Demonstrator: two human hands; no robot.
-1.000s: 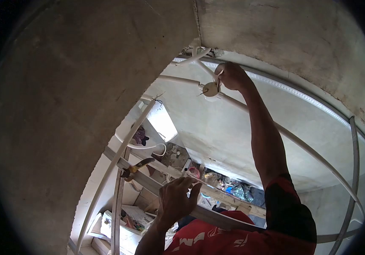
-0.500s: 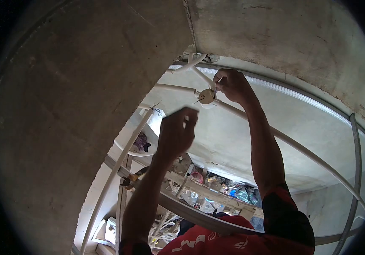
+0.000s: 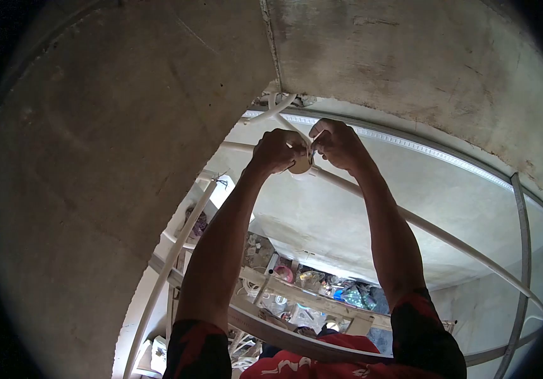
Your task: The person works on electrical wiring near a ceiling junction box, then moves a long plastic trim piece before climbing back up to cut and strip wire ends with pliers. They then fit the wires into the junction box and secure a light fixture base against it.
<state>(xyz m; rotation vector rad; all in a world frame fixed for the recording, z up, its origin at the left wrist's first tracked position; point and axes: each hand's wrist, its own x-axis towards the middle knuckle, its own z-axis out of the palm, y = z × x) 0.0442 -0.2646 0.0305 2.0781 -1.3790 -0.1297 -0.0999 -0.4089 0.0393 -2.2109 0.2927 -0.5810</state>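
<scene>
A round, cream-coloured junction box [image 3: 299,167] sits in a run of white conduit, just below my two raised hands. My left hand [image 3: 278,151] is at the box's left side, fingers closed in a pinch; what lies between them is hidden. On the other side, my right hand [image 3: 340,146] pinches thin wires [image 3: 311,153] that come up from the box, and a pale thin piece shows between its thumb and finger. The fingertips of both hands are close together over the box's upper edge.
White conduit [image 3: 436,222] curves right from the box. Another conduit [image 3: 173,259] at left ends in loose wires [image 3: 222,180]. Grey metal channel [image 3: 404,140] runs along the wall, and a metal strip [image 3: 524,252] hangs right. A rough concrete slab [image 3: 113,139] fills the left. Far below lies clutter [image 3: 353,294].
My left hand has moved up and right to the junction box, where its fingers closed. My right hand stays by the box with the wires. The view has shifted slightly.
</scene>
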